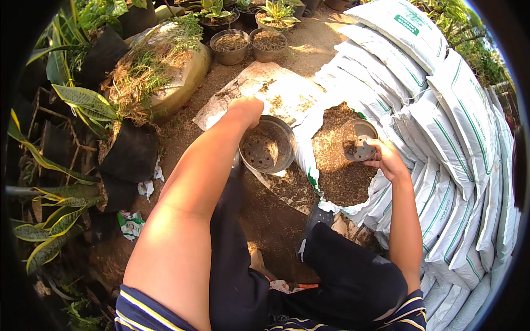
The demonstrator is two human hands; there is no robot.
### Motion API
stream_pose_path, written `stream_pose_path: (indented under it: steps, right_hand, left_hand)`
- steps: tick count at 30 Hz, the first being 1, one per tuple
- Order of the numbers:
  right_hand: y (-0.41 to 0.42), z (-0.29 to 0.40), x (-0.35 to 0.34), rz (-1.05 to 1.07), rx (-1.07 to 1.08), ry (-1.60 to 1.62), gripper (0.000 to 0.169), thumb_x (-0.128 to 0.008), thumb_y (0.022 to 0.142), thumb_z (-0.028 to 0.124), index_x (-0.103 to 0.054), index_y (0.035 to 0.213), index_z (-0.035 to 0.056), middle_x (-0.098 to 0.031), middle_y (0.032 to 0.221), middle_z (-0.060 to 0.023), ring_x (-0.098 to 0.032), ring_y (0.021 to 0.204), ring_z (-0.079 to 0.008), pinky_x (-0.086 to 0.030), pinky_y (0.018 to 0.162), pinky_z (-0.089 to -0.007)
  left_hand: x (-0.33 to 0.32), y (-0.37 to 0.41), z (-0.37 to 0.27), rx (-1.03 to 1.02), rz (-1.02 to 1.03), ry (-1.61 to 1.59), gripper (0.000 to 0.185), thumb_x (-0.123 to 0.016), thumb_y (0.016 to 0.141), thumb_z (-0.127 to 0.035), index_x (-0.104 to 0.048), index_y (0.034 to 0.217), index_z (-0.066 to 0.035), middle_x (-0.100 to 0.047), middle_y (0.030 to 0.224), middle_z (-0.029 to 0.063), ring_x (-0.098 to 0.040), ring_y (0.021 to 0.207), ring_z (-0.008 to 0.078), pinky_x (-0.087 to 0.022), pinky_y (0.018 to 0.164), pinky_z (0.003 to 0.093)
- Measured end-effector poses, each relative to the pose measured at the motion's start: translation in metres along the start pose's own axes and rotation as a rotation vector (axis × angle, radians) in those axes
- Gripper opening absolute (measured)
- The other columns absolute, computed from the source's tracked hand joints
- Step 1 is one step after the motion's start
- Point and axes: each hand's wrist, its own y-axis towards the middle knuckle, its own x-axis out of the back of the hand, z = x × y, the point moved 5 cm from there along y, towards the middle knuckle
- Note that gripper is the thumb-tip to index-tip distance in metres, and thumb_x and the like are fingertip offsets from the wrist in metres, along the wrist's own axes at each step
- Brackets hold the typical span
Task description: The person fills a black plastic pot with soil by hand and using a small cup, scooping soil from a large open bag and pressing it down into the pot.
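Observation:
My left hand (247,111) grips the rim of a grey plastic plant pot (265,145). Drainage holes show in this pot's floor, with a little soil around them. In my right hand (388,159) is a smaller grey pot (361,134) with holes in its base, tipped over the open sack. Dark, loose potting soil (337,178) fills the mouth of that white plastic sack (308,153), whose edge is torn and folded back. The fingers of my left hand are partly hidden behind the wrist and rim.
Stacked white sacks (445,198) bearing writing rise on the right. A soil-strewn pale sheet (232,85) lies ahead. Two soil-filled pots (230,43) stand beyond it. Uprooted plants lie on a large stone-like planter (194,74) at left, near snake plants (85,103) in black grow bags (128,151).

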Motion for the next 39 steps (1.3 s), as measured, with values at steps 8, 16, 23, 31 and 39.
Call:
stream_pose_path:
  steps: [8, 16, 23, 31, 39]
  right_hand:
    - [0.011, 0.07, -0.108, 0.236, 0.231, -0.187, 0.069, -0.075, 0.096, 0.022, -0.041, 0.154, 0.0065, -0.064, 0.111, -0.0101, -0.066, 0.093, -0.0152, -0.057, 0.075, -0.0321]
    - [0.054, 0.083, -0.171, 0.082, 0.363, -0.5, 0.09, -0.087, 0.084, 0.041, -0.043, 0.152, 0.0025, -0.06, 0.131, -0.0253, -0.063, 0.121, -0.0341, -0.053, 0.101, -0.0451]
    - [0.032, 0.077, -0.188, -0.029, 0.75, -0.513, 0.087, -0.088, 0.082, 0.032, -0.042, 0.152, 0.007, -0.046, 0.14, -0.026, -0.053, 0.133, -0.0411, -0.046, 0.111, -0.0478]
    - [0.045, 0.066, -0.192, -0.065, 0.868, -0.526, 0.085, -0.088, 0.081, 0.023, -0.042, 0.151, 0.0105, -0.046, 0.134, -0.0263, -0.054, 0.127, -0.0461, -0.049, 0.107, -0.05]
    - [0.06, 0.066, -0.213, -0.069, 0.851, -0.745, 0.086, -0.089, 0.081, 0.023, -0.04, 0.151, 0.0157, -0.042, 0.133, -0.0252, -0.053, 0.126, -0.047, -0.054, 0.103, -0.0548]
  left_hand:
    - [0.019, -0.003, 0.002, -0.095, -0.118, -0.12, 0.02, -0.066, 0.098, -0.021, -0.077, 0.113, -0.014, -0.076, 0.113, 0.0121, -0.071, 0.11, 0.0315, -0.056, 0.095, 0.0454]
    - [-0.001, 0.02, 0.042, 0.175, 0.139, -0.057, 0.032, -0.06, 0.105, -0.025, -0.067, 0.134, -0.013, -0.072, 0.128, 0.0138, -0.074, 0.108, 0.0303, -0.062, 0.089, 0.0438]
    - [-0.014, -0.004, 0.058, 0.18, 0.3, -0.415, 0.04, -0.056, 0.108, -0.032, -0.068, 0.116, 0.005, -0.077, 0.105, 0.0166, -0.079, 0.083, 0.0281, -0.065, 0.073, 0.0398]
    - [-0.004, -0.014, 0.063, 0.144, 0.03, -0.49, 0.033, -0.057, 0.107, -0.024, -0.066, 0.115, 0.007, -0.075, 0.102, 0.0225, -0.078, 0.079, 0.0309, -0.064, 0.071, 0.0421]
    - [-0.01, -0.008, 0.068, 0.178, 0.095, -0.458, 0.034, -0.056, 0.107, -0.02, -0.068, 0.106, 0.011, -0.075, 0.093, 0.0251, -0.078, 0.076, 0.0339, -0.063, 0.071, 0.0441]
